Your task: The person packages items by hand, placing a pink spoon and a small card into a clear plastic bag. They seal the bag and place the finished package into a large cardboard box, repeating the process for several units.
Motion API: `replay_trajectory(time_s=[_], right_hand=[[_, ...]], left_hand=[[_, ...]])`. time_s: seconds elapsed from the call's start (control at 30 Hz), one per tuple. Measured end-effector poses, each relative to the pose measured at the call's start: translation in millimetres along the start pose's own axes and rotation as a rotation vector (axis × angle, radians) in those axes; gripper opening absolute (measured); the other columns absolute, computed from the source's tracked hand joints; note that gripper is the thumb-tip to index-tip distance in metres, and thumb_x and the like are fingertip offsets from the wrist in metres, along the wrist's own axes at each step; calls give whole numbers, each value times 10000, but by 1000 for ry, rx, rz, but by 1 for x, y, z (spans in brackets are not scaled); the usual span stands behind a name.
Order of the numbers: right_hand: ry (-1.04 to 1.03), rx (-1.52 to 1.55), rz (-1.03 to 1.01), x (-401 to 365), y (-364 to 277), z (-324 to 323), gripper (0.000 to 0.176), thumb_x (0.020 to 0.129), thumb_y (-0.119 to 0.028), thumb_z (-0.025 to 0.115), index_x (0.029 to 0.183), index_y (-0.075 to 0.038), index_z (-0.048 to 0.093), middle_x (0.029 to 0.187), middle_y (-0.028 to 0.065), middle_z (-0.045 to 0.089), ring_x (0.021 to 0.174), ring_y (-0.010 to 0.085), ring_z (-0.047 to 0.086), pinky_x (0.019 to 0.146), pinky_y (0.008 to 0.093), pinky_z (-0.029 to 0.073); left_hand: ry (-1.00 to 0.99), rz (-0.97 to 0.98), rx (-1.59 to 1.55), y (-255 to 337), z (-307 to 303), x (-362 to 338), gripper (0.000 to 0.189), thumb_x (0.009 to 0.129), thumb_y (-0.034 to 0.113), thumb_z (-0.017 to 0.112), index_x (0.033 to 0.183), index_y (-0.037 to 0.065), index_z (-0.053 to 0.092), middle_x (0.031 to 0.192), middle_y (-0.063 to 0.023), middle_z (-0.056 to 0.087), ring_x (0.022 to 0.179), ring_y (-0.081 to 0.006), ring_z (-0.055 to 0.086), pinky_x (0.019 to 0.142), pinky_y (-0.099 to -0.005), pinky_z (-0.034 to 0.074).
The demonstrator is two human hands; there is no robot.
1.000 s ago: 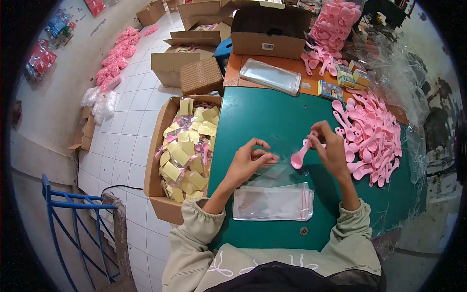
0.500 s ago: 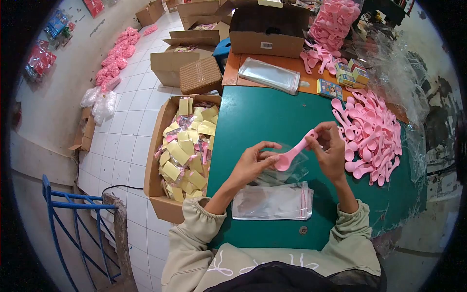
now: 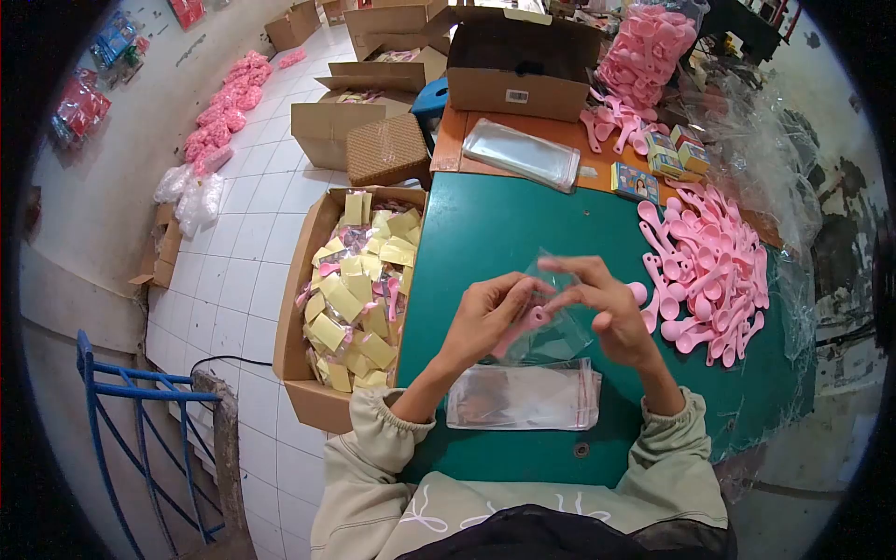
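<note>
My left hand (image 3: pixel 487 315) is closed on a pink measuring spoon (image 3: pixel 519 332), mostly covered by the fingers and seen partly through film. A clear plastic bag (image 3: pixel 563 338) hangs around the spoon and spreads below both hands. To its right, my right hand (image 3: pixel 609 313) has its fingers stretched apart, the tips at the upper part of the bag. Under the hands lies a stack of clear bags (image 3: pixel 523 397) on the green tabletop (image 3: pixel 485 224). A heap of pink spoons (image 3: pixel 709 271) sits beyond my right hand.
Left of the table stands a cardboard box (image 3: pixel 297 350) full of packets with yellow cards. More clear bags (image 3: pixel 521 154), small card boxes (image 3: pixel 635 181) and a sack of spoons (image 3: pixel 647 47) are at the back. A blue metal frame (image 3: pixel 140 397) stands at lower left.
The spoon has gone from between both hands into the left hand, its bowl end now lower and within the bag. My right hand has let go of the handle and spread its fingers.
</note>
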State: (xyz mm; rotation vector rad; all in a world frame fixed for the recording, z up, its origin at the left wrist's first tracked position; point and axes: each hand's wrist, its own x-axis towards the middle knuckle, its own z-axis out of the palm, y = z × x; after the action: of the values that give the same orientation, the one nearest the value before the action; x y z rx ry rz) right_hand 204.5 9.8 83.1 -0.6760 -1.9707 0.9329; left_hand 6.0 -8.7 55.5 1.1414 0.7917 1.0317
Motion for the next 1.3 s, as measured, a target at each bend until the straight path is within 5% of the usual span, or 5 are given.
replay_trajectory(time_s=[0.37,0.53,0.73,0.93,1.3], right_hand=[[472,-1147,668,19,268,-220,398,707,-340,719,569,19,617,556,125,609,567,255,621,579,364,462],[666,-1090,752,22,232,-204,382,684,-245,726,955,4,624,876,197,652,811,320,634,715,390,476],[586,-991,520,32,158,-182,278,809,-223,572,1001,-23,591,907,204,628,818,403,602,731,426,469],[344,52,323,27,-13,-45,153,854,-52,570,1004,-23,566,861,29,616,698,51,557,475,189,429],[255,-162,305,16,-61,-29,118,831,-12,591,948,-28,600,792,49,619,685,60,570,487,220,486]], left_hand=[[51,88,-5,14,-15,-7,316,971,252,417,1033,-8,587,917,-125,668,814,-144,643,707,-241,510],[72,22,-81,9,-16,-5,315,970,245,419,1022,-12,594,929,-126,665,832,-151,641,719,-242,508],[36,-12,-10,12,-20,-4,307,970,225,420,1041,-22,587,940,-131,661,838,-154,639,727,-240,505],[-45,-31,-25,10,-18,0,289,962,194,444,1029,-42,596,910,-134,661,793,-122,640,637,-187,500],[-123,-57,48,22,-19,-9,293,957,205,456,1019,-49,589,922,-131,653,832,-138,631,715,-218,504]])
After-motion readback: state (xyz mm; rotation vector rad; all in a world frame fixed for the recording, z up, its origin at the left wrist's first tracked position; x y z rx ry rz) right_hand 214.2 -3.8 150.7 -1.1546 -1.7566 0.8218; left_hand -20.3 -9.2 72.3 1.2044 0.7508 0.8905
